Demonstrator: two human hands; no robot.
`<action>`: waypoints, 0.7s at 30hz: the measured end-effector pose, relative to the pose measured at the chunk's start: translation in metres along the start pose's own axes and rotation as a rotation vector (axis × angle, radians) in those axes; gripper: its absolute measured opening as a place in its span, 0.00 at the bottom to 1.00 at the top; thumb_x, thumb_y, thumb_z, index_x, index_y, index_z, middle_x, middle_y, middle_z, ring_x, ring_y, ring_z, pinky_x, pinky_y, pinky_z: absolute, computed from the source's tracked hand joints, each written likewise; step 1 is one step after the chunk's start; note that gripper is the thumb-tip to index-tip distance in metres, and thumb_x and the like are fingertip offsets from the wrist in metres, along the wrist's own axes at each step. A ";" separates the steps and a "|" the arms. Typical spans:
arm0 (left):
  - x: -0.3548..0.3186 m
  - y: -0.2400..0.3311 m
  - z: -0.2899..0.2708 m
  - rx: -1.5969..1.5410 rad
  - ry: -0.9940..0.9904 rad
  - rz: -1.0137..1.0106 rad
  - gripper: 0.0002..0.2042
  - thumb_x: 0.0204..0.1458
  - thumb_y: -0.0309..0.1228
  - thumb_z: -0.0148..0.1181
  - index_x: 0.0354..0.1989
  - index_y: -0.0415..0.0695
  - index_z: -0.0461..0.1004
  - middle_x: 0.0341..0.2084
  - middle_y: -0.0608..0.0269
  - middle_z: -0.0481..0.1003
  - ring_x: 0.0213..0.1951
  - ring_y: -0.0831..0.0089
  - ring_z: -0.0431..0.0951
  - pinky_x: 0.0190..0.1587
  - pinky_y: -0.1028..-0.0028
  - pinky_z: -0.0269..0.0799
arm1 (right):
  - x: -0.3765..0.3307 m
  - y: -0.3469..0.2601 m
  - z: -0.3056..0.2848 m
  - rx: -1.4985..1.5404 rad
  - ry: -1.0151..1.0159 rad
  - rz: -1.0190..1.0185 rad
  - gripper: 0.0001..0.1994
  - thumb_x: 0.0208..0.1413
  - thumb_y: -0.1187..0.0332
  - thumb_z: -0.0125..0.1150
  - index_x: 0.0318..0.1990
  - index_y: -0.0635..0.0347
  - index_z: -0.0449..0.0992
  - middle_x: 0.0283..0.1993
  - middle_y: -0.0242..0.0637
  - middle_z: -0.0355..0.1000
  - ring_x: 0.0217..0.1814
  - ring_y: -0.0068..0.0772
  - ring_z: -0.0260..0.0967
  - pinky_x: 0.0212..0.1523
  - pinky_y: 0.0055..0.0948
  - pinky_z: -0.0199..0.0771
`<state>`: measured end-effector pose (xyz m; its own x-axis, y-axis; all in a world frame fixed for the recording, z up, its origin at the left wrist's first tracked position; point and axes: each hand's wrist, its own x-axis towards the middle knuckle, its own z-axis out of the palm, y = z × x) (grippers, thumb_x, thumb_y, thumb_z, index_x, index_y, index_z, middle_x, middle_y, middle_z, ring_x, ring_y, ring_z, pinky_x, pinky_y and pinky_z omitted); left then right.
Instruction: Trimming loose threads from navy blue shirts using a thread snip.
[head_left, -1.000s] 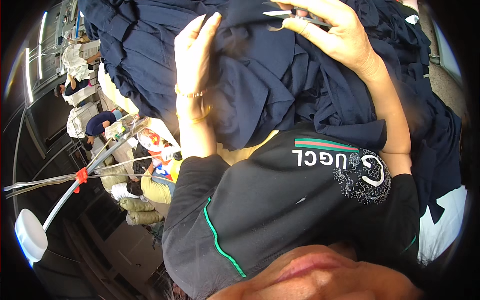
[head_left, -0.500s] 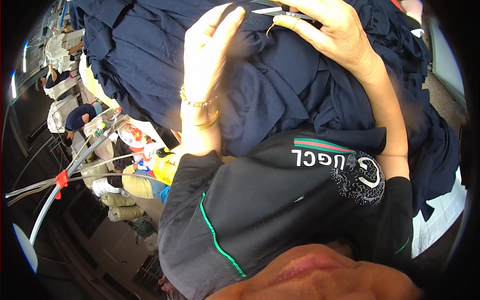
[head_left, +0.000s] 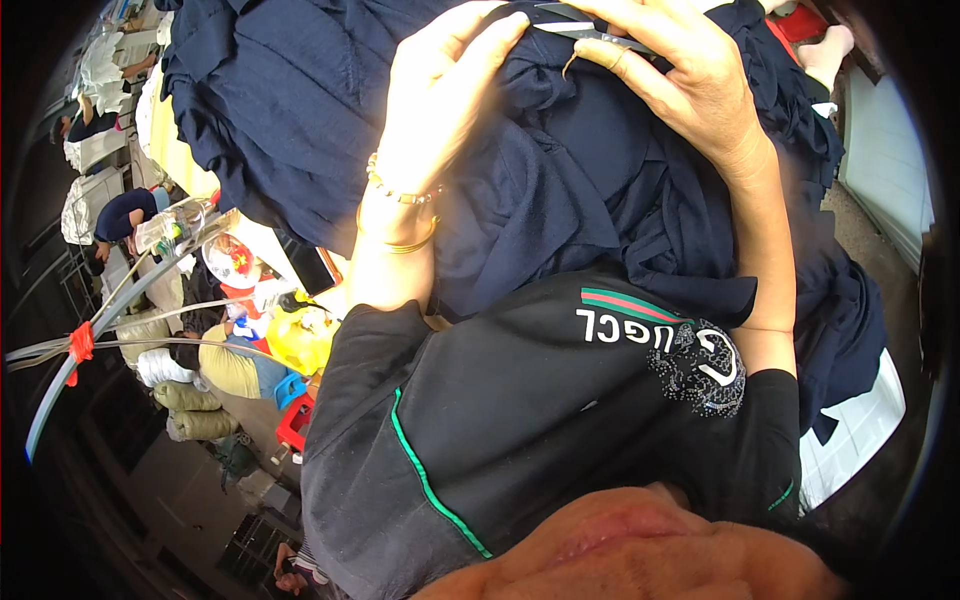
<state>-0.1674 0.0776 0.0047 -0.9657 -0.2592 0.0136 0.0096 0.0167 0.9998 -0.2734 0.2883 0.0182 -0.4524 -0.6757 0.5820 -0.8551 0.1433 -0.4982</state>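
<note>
A large heap of navy fabric [head_left: 350, 120] spreads before me, its folds reaching my lap. At the top of the view, my left hand [head_left: 450, 95] is closed, thumb and fingers pinching an edge of this fabric. My right hand [head_left: 690, 85] grips small scissors [head_left: 570, 28] with silver blades and a dark grip. Their blades point left toward the pinched edge, close to my left fingertips. A thin tan cord [head_left: 569, 66] loops round a finger of my right hand and its end dangles. The blade tips' contact with the cloth is hard to make out.
On the left are a yellow plastic bag [head_left: 300, 338], a red stool [head_left: 294, 422] and a metal pole [head_left: 70, 375] tied with red ribbon. Farther off, several people work near rolled bundles [head_left: 190, 396]. White panels [head_left: 885, 150] stand at right, near another person's bare foot [head_left: 828, 50].
Both hands sit slightly farther right in the view, keeping their holds on fabric and scissors. The background at left has shifted left, and more of the red stool shows.
</note>
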 end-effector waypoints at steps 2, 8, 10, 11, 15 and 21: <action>0.001 0.017 0.011 0.187 0.010 -0.191 0.10 0.63 0.24 0.60 0.50 0.33 0.79 0.46 0.59 0.81 0.49 0.72 0.79 0.54 0.74 0.71 | 0.000 0.002 0.002 -0.011 0.016 0.007 0.21 0.53 0.72 0.73 0.56 0.62 0.81 0.33 0.40 0.78 0.31 0.37 0.75 0.36 0.30 0.75; 0.007 0.016 -0.002 0.425 -0.097 0.112 0.12 0.64 0.28 0.59 0.50 0.32 0.77 0.44 0.52 0.82 0.47 0.64 0.81 0.52 0.71 0.73 | 0.000 0.009 0.015 0.188 -0.058 0.139 0.18 0.57 0.73 0.70 0.56 0.64 0.80 0.32 0.37 0.78 0.31 0.27 0.74 0.35 0.26 0.74; 0.010 0.003 -0.006 0.335 -0.100 0.160 0.13 0.64 0.29 0.58 0.50 0.32 0.77 0.44 0.50 0.81 0.47 0.62 0.81 0.52 0.70 0.73 | -0.002 0.005 0.019 0.316 -0.065 0.273 0.18 0.58 0.76 0.69 0.56 0.66 0.80 0.34 0.34 0.78 0.32 0.23 0.73 0.38 0.26 0.75; 0.015 -0.009 -0.007 0.228 -0.160 0.227 0.13 0.64 0.31 0.57 0.50 0.33 0.77 0.43 0.48 0.81 0.47 0.59 0.81 0.51 0.69 0.73 | -0.005 0.005 0.024 0.286 -0.034 0.322 0.17 0.58 0.78 0.68 0.55 0.67 0.80 0.34 0.32 0.78 0.32 0.22 0.72 0.39 0.25 0.75; 0.026 -0.016 -0.006 0.222 -0.188 0.453 0.12 0.65 0.30 0.55 0.48 0.33 0.77 0.40 0.45 0.80 0.44 0.53 0.81 0.48 0.66 0.74 | -0.003 0.027 0.010 0.268 -0.139 0.131 0.17 0.63 0.82 0.58 0.59 0.70 0.77 0.51 0.39 0.77 0.49 0.26 0.74 0.54 0.21 0.70; 0.026 -0.027 -0.008 0.403 -0.033 0.637 0.12 0.63 0.31 0.55 0.48 0.36 0.78 0.41 0.45 0.80 0.46 0.50 0.80 0.51 0.62 0.75 | 0.009 0.024 0.014 0.343 -0.111 0.106 0.16 0.58 0.82 0.65 0.55 0.69 0.80 0.43 0.37 0.77 0.44 0.26 0.72 0.48 0.21 0.70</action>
<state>-0.1902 0.0629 -0.0215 -0.8123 -0.0527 0.5808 0.4793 0.5070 0.7164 -0.2941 0.2756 0.0023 -0.4880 -0.7468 0.4518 -0.6618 -0.0209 -0.7494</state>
